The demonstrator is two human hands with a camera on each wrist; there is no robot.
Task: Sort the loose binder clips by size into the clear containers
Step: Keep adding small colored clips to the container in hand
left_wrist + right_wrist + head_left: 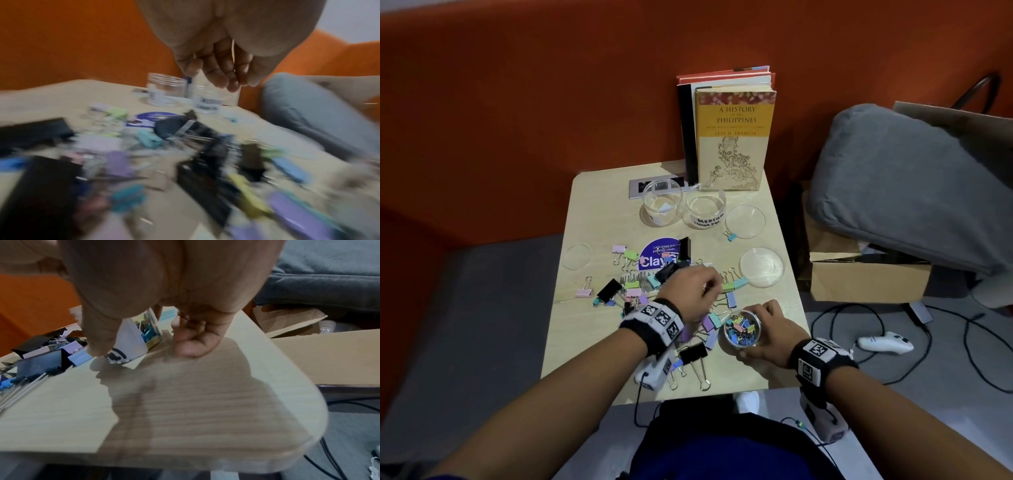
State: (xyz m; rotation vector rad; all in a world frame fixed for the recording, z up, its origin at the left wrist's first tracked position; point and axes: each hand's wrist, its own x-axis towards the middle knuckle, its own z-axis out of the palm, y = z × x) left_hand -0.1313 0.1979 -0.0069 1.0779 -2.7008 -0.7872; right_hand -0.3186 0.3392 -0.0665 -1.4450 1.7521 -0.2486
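Loose binder clips (pixel 633 291) in pastel colours and black lie scattered over the middle of the small table (pixel 592 342). My right hand (pixel 751 332) grips a clear container (pixel 741 330) full of small coloured clips at the front right; the right wrist view shows thumb and fingers round that container (pixel 144 335). My left hand (pixel 709 287) hovers over the clips just left of it, fingers curled downward. The left wrist view is blurred, so whether the left hand (pixel 222 76) pinches a clip is unclear. Two empty clear containers (pixel 661 202) (pixel 705 209) stand at the back.
Three clear lids (pixel 745 221) (pixel 762 267) (pixel 576 256) lie on the table. Books (pixel 732 137) stand against the orange wall behind the containers. A grey cushion (pixel 911 178) and a cardboard box (pixel 866 277) sit to the right. Cables and a white controller (pixel 885 344) lie on the floor.
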